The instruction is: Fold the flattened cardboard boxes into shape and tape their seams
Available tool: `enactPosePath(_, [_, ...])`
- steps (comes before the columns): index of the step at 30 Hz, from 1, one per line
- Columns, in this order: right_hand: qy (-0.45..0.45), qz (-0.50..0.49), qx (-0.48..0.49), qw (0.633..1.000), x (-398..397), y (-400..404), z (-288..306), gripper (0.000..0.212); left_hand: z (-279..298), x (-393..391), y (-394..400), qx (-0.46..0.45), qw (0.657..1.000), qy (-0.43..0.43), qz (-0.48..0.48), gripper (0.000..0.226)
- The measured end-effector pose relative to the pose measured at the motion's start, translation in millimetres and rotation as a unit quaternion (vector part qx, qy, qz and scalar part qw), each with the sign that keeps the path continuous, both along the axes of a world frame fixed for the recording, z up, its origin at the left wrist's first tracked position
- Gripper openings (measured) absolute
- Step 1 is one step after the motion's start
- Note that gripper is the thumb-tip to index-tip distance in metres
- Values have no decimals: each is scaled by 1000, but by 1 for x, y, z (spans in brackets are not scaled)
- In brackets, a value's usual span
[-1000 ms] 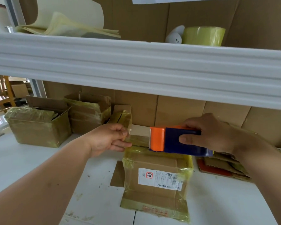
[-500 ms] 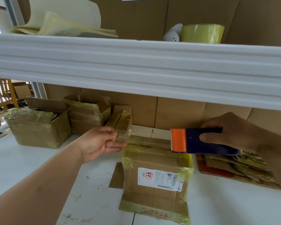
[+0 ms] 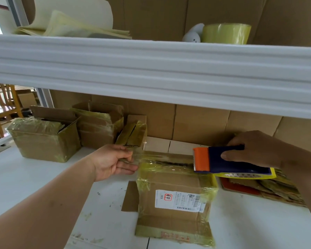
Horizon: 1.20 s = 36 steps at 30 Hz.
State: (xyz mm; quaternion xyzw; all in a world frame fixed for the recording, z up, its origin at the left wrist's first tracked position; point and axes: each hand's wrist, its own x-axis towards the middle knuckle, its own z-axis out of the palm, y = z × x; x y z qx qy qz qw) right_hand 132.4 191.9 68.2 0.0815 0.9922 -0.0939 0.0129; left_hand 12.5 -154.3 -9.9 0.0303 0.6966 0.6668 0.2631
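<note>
Left hand [image 3: 113,161] half-curled, fingertips pinching free tape end just off box's left edge. Right hand [image 3: 255,151] wrapped round blue-orange tape dispenser [image 3: 223,160] at right edge. Tape strip [image 3: 162,159] stretched between, over top seam. Box [image 3: 176,191] stands on white table [image 3: 34,177]. Step, by my reading: taping top seam. Next: lower strip, press flat, tear on blade.

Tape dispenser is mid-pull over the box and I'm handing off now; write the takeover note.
Left hand: fingers pinch the free end of the clear tape strip at the box's left edge.
Right hand: grips the blue-and-orange tape dispenser over the right edge.
The brown labelled cardboard box stands folded on the white table; tape is stretched above its top seam.
Left: press tape down, cut. Flattened cardboard pile waits at right.
</note>
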Motion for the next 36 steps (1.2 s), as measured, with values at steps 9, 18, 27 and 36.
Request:
enactPosePath(9, [2,-9,0,1000,2,-3,0,25,4,14,-5,82,996,-47,-4,29])
enactPosePath(18, [-19,-6,20,1000,0,-8,3,28,-8,11,0,38,996,-61,46,25])
enactPosePath(27, [-26,-4,23,999,-1,-8,3,30,-29,9,11,-98,992,-59,56,19])
enactPosePath(36, [-6,-9,3,1000,1,-9,-1,25,-34,17,21,-231,968,-94,3,31])
